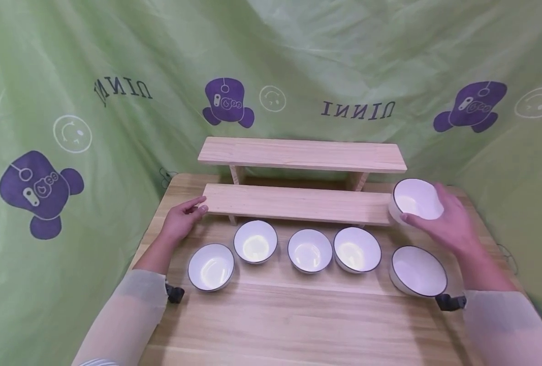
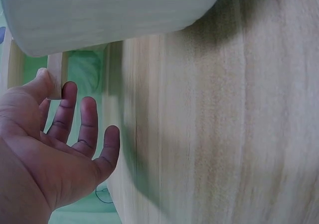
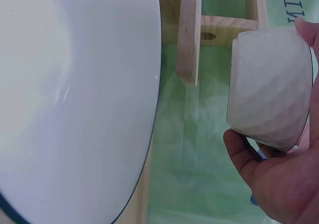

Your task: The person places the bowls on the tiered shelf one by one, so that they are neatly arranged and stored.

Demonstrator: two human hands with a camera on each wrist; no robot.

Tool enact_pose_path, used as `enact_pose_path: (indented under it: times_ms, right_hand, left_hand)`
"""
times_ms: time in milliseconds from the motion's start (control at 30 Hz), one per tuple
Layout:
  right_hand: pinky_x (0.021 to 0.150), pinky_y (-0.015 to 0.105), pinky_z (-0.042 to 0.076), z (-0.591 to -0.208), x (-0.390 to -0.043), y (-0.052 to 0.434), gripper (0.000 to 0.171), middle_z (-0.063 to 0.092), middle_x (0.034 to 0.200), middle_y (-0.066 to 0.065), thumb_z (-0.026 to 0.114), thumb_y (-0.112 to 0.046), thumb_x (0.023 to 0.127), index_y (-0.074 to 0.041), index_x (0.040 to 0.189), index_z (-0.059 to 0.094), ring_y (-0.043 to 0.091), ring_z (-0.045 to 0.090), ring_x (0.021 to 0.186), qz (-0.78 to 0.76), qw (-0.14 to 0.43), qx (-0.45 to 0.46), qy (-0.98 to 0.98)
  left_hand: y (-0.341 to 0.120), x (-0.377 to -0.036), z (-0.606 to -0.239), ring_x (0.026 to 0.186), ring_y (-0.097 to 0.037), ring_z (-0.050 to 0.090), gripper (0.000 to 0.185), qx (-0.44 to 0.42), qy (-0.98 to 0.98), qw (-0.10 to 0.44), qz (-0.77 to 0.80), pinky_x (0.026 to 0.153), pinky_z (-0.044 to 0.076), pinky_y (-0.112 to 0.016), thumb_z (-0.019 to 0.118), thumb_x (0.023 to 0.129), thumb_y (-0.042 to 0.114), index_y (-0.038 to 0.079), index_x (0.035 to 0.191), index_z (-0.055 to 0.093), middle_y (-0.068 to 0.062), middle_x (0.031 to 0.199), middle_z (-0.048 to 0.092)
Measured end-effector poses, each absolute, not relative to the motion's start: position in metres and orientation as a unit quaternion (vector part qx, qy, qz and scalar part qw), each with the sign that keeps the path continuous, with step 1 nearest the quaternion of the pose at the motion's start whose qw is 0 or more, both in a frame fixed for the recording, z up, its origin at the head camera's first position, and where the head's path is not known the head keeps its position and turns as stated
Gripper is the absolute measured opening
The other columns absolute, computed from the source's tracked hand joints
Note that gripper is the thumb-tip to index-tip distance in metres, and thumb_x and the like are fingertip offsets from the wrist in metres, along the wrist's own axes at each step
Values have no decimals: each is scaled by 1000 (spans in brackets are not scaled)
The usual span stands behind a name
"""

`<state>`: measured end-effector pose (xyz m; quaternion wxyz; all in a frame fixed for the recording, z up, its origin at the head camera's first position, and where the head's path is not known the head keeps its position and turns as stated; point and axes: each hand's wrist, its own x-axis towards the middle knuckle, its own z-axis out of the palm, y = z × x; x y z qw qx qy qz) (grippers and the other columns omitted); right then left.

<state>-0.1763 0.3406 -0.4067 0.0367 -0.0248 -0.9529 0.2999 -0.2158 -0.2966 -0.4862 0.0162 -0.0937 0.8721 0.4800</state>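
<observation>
At the left end of the wooden two-tier rack [image 1: 298,203], my left hand [image 1: 182,221] pinches the edge of the lower board [image 2: 57,74] between thumb and forefinger, with the other fingers spread. My right hand [image 1: 453,221] grips a white bowl [image 1: 417,199] by its side, near the right end of the lower board. In the right wrist view this bowl [image 3: 271,87] shows a dimpled outer wall, held off the table between thumb and fingers. Directly below the right hand stands another white dark-rimmed bowl [image 1: 419,272], which fills the left of the right wrist view.
Several more white bowls stand in front of the rack, among them one at the far left [image 1: 211,267] and one in the middle [image 1: 310,250]. The rack's upper board [image 1: 303,154] is behind. A green printed curtain [image 1: 298,61] surrounds the wooden table [image 1: 298,325].
</observation>
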Motion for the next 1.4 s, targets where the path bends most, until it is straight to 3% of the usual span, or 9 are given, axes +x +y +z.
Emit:
enact_pose_path:
  times_ms: [867, 1133, 1400]
  right_hand:
    - [101, 72, 20, -365, -196, 287, 118, 14, 157, 26, 77, -60, 71, -24, 156, 4, 53, 19, 137, 305, 19, 36, -951]
    - [102, 71, 21, -353, -206, 266, 114, 18, 159, 17, 77, -61, 71, -26, 156, 9, 48, 21, 140, 307, 27, 61, -949]
    - [104, 69, 22, -344, -220, 246, 114, 19, 158, 18, 77, -63, 69, -30, 155, 10, 46, 21, 140, 312, 22, 71, -947]
  left_hand:
    - [-301, -215, -489, 98, -22, 57, 58, -87, 871, 19, 484, 81, 48, -34, 64, 83, 62, 35, 134, 57, -4, 109, 63]
    - [-300, -214, -489, 95, -23, 58, 56, -81, 866, 15, 493, 76, 49, -33, 67, 83, 58, 32, 133, 59, -6, 106, 64]
    - [-300, -215, -490, 94, -23, 58, 56, -76, 867, 16, 493, 74, 50, -33, 67, 83, 57, 32, 133, 59, -7, 105, 65]
